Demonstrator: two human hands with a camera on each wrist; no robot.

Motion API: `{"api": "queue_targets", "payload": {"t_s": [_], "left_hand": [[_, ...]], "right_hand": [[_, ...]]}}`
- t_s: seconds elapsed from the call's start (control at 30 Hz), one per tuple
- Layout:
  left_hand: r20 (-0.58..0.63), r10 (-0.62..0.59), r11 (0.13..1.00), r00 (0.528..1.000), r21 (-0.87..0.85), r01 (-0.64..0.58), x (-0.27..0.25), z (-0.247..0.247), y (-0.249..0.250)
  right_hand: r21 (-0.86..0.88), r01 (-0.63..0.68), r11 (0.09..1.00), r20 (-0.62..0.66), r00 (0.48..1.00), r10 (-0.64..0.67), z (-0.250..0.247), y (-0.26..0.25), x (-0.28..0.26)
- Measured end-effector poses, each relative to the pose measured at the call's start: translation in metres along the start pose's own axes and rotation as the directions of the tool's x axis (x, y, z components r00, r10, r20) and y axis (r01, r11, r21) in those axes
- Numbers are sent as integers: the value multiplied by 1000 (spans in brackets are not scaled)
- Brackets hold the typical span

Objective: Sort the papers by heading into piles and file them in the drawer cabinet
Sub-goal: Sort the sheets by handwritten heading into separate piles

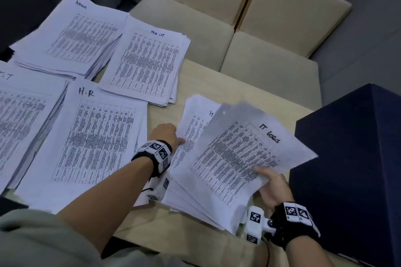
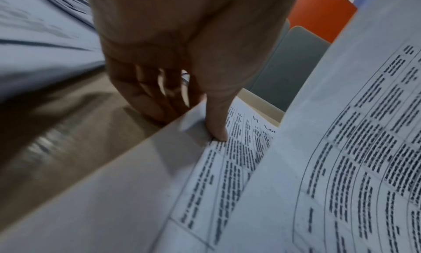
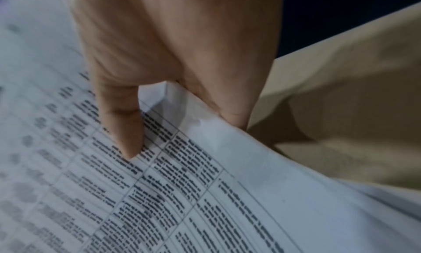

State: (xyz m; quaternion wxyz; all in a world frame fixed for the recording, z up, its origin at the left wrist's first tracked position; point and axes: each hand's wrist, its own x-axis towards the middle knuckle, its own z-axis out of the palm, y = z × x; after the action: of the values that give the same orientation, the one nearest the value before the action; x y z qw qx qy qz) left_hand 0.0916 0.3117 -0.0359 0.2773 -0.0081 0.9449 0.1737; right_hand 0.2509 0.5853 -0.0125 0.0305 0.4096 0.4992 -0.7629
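Pale wooden tabletop (image 1: 196, 81) carried several piles of white printed sheets, with two beige cushioned chairs (image 1: 238, 34) pushed in on its far side. At the far left lay a stack headed "Admin" (image 1: 71, 37), and just beside it, overlapping its edge, a stack headed "Task List" (image 1: 147, 65). Nearer the person sat a stack headed "H-R" (image 1: 91, 136), and at the left border another pile (image 1: 19, 110) whose heading was cut off by the frame.

A dark navy drawer cabinet (image 1: 355, 171) stood at the right, touching the table's near right part.

Between the "H-R" stack and the cabinet lay a loose fanned pile of unsorted papers (image 1: 195, 199). The right hand (image 1: 272, 186) pinched the near edge of a white sheet headed "IT Logs" (image 1: 243, 154) — thumb on the printed face, the other fingers beneath it — and held it tilted above the unsorted pile. The left hand (image 1: 166, 134) gripped the left edge of the sheet underneath (image 2: 239, 149), thumb pressing on top and fingers curled under the margin; that sheet's heading was mostly hidden by the lifted page.
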Motion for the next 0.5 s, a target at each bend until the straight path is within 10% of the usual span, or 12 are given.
{"api": "queue_targets", "payload": {"t_s": [0.17,0.3,0.5], "left_hand": [[-68,154,988,986,7,-154,-7,-10,-1],[4,417,847,909,-365,-386,-21,-18,6],[268,481,511,835,-859,-18,-35,-21,14]], "right_hand": [[36,-23,999,129,992,18,3,2,3],[49,-25,999,9,1000,24,6,-4,8],[-75,131,989,-22,991,-133,18,-8,9]]}}
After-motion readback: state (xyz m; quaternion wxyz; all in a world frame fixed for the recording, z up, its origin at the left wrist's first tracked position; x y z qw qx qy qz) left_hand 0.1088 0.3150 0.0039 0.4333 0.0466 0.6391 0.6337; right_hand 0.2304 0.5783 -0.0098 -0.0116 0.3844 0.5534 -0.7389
